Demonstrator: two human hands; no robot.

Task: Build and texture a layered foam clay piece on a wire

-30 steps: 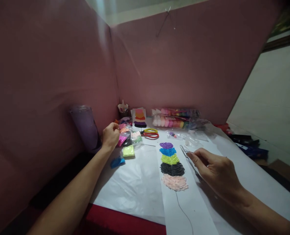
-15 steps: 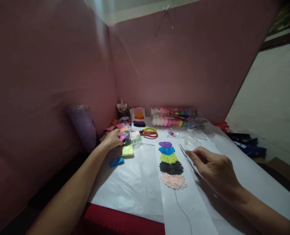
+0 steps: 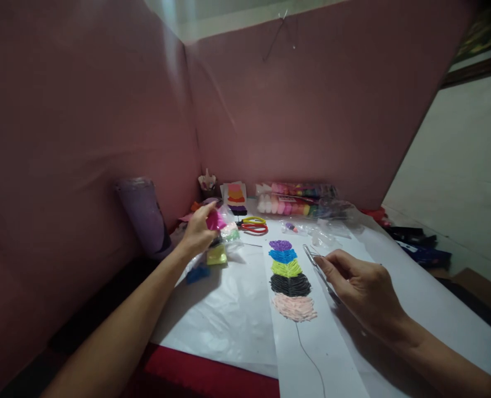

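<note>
My left hand [image 3: 199, 231] grips a magenta clay packet [image 3: 216, 219] at the left, raised over other packets. Below it lie a yellow-green packet [image 3: 216, 255] and a blue packet [image 3: 198, 273]. My right hand [image 3: 359, 284] has thumb and fingers pinched on a thin metal tool [image 3: 320, 271], beside the paper strip [image 3: 311, 354]. On this strip, textured clay bands run from purple [image 3: 280, 245] at the far end through blue, yellow-green and black [image 3: 290, 284] to pale pink [image 3: 295, 307]. A drawn curved line runs down from the pink band.
Red-and-yellow-handled scissors [image 3: 253, 225] lie behind the strip. Clear bags of coloured clay [image 3: 286, 204] rest against the back wall, near a card with coloured bands [image 3: 236, 194]. A purple tumbler [image 3: 142, 215] stands at the left.
My left hand has risen slightly and moved right from the packet pile, with the magenta packet lifted in its fingers. My right hand is nearly unchanged.
</note>
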